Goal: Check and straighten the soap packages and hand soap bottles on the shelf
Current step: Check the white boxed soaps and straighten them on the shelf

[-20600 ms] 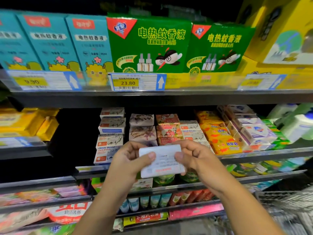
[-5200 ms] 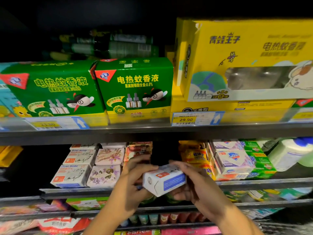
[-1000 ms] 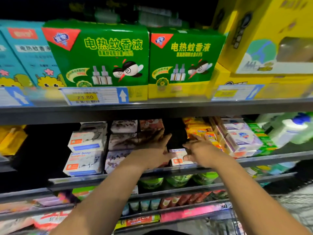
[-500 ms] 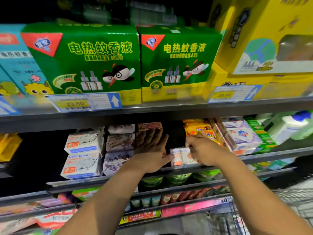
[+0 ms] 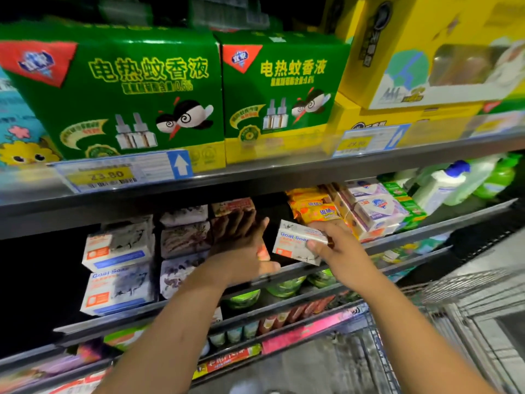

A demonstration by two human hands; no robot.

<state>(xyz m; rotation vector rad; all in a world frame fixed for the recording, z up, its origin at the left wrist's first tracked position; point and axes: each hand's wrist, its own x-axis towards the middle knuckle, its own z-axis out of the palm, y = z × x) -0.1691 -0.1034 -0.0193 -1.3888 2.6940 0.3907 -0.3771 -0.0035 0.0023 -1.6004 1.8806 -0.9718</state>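
The right hand (image 5: 332, 245) reaches up and forward from the lower right, forearm bare and the wrist bent slightly inward. Its grip is clamped on a Goat Soap box (image 5: 294, 241): the thumb lies across the printed front face and the fingers wrap over the right end. The box is tilted, printed face toward the camera, and sits over the front edge of the soap shelf (image 5: 426, 231), in the dark gap between the red-patterned soap packages (image 5: 233, 206) and the yellow soap packages (image 5: 315, 207).

The left hand (image 5: 244, 251) comes in from the lower left, its arm running diagonally up to the shelf. Its grip is apart and holds nothing: the fingers are straight and point up and back, set in front of the red-patterned stack, and the thumb points right along the front edge. Whether the fingers touch the stack cannot be told.

Toward the left end of the shelf stand stacked Goat Soap boxes (image 5: 119, 268) and, beside them, floral soap packages (image 5: 181, 243). Right of the yellow ones are white soap packages (image 5: 375, 209), and hand soap bottles (image 5: 446, 186) stand at the right end.
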